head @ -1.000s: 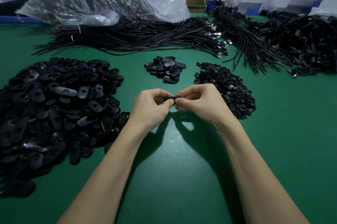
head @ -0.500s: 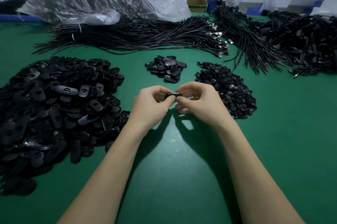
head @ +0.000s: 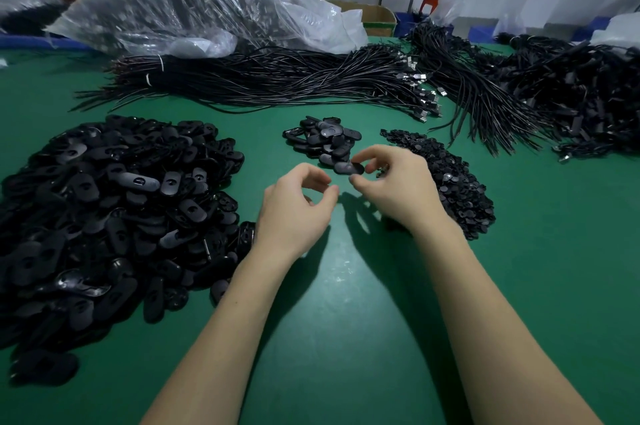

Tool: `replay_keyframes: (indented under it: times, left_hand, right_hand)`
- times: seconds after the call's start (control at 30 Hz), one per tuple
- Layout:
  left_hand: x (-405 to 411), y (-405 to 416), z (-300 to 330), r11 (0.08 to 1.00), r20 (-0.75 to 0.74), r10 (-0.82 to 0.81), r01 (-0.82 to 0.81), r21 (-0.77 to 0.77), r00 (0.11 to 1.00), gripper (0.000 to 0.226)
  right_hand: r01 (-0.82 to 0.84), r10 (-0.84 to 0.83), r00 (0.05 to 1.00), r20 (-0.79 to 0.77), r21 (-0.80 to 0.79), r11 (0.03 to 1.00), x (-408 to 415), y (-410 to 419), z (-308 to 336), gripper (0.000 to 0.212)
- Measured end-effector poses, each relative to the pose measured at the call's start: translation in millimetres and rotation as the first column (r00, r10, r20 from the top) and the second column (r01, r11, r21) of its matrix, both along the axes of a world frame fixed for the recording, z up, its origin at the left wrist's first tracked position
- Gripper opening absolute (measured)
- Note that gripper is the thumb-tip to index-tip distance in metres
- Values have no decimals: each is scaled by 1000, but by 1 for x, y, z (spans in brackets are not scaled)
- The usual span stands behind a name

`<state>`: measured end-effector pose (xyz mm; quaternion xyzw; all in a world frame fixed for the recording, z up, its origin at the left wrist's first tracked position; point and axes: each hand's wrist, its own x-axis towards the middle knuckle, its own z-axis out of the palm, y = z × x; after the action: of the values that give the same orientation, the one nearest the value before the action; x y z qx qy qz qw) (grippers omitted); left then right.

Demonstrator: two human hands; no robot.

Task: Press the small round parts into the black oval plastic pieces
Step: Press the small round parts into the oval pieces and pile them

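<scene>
My right hand point(head: 398, 189) holds a black oval piece point(head: 349, 168) between index fingertip and thumb, at the near edge of a small heap of oval pieces point(head: 322, 142). Beside it, my left hand point(head: 298, 206) hovers over the green table point(head: 346, 303) with loosely curled fingers and holds nothing. A big heap of black oval pieces point(head: 104, 217) covers the left of the table. To the right of my right hand lies a pile of small round parts point(head: 457, 189).
Bundles of black cables point(head: 277, 82) stretch across the back of the table, with more cable heaps point(head: 571, 95) at the right. A large clear plastic bag point(head: 194, 2) sits behind them at the left. A cardboard box point(head: 377, 19) stands further back.
Both hands were pinching one oval piece together. Now the left hand has let go, and the right hand has carried the piece forward to the small heap.
</scene>
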<state>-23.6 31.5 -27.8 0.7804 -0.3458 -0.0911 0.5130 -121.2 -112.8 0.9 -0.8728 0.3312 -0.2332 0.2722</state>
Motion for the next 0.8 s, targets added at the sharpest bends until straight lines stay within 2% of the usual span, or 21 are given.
replay_keyframes:
  times: [0.13, 0.3, 0.53, 0.67, 0.8]
  left_hand:
    - [-3, -2, -2, 999, 47, -38, 36, 33, 998, 6]
    - [-3, -2, -3, 998, 64, -49, 46, 50, 997, 6]
    - [-6, -1, -1, 989, 90, -74, 61, 138, 993, 8]
    - [-7, 1, 2, 979, 113, -86, 63, 194, 990, 10]
    - [-8, 2, 3, 967, 128, -91, 57, 250, 988, 11]
  right_hand:
    - [6, -7, 998, -58, -23, 1000, 42, -18, 16, 19]
    - [34, -37, 979, -201, -18, 999, 63, -33, 18, 35]
    - [27, -26, 992, -121, 6, 1000, 39, -31, 11, 18]
    - [-113, 121, 977, -178, 57, 992, 38, -21, 32, 7]
    - [-351, 372, 848, -378, 125, 928, 51, 7, 59, 7]
